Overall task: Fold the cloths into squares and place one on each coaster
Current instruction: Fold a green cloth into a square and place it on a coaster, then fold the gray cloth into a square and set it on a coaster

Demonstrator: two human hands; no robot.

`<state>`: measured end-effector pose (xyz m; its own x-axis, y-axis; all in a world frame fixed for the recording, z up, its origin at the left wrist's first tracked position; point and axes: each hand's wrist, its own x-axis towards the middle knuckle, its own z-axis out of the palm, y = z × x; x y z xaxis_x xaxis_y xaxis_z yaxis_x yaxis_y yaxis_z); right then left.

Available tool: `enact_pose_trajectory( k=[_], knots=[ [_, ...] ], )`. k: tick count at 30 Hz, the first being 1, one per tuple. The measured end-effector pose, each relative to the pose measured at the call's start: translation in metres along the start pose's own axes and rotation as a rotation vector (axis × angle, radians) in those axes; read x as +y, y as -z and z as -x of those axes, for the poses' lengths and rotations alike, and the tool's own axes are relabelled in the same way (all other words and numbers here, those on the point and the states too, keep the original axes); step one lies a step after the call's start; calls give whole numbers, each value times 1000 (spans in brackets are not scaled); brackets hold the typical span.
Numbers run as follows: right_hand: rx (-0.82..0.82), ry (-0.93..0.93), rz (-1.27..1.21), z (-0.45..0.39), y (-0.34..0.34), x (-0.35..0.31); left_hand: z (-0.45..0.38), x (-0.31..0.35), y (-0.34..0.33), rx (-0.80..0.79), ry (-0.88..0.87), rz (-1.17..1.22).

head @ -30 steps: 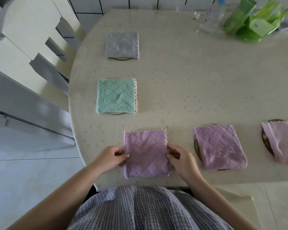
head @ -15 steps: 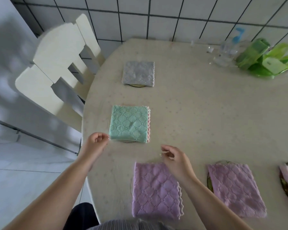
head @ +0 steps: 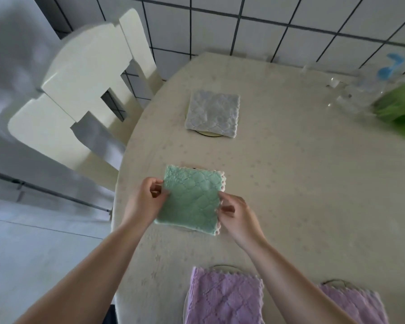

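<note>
Both hands pinch the folded green cloth (head: 192, 199) — left hand (head: 145, 202) at its left edge, right hand (head: 237, 216) at its right — over a coaster (head: 185, 228) on the table (head: 302, 183).

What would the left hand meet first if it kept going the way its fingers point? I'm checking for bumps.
The left hand points right, across the green cloth it already pinches; beyond that, probably the right hand on the opposite edge.
</note>
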<state>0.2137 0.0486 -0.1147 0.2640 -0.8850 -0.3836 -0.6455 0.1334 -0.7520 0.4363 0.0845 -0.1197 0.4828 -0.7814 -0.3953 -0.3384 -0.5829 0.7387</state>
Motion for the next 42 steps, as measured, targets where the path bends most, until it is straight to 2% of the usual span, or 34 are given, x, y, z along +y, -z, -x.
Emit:
enact_pose_trajectory(
  k=[8,14,18,22,26,29,34,37,42],
  knots=[
    [85,62,77,-4,-4,4,-8,1,2,-10,28,132],
    [84,90,87,-5,-9,2,-11,3,1,15,26,208],
    [82,73,96,-8,-9,0,-13,1,1,-16,38,189],
    [102,61,36,-10,-11,-1,-12,0,1,-28,25,45],
    [116,53,-36,-18,-3,-2,-16,18,4,150,-90,-100],
    [130,49,-96,-40,12,-10,-42,46,-7,174,-134,11],
    [199,135,-37,-98,36,-29,-99,113,-37,182,-62,262],
    [183,109,-19,-130,50,-39,-126,132,-43,224,-1,195],
    [123,62,-52,-156,53,-36,-145,119,-46,220,65,37]
  ],
)
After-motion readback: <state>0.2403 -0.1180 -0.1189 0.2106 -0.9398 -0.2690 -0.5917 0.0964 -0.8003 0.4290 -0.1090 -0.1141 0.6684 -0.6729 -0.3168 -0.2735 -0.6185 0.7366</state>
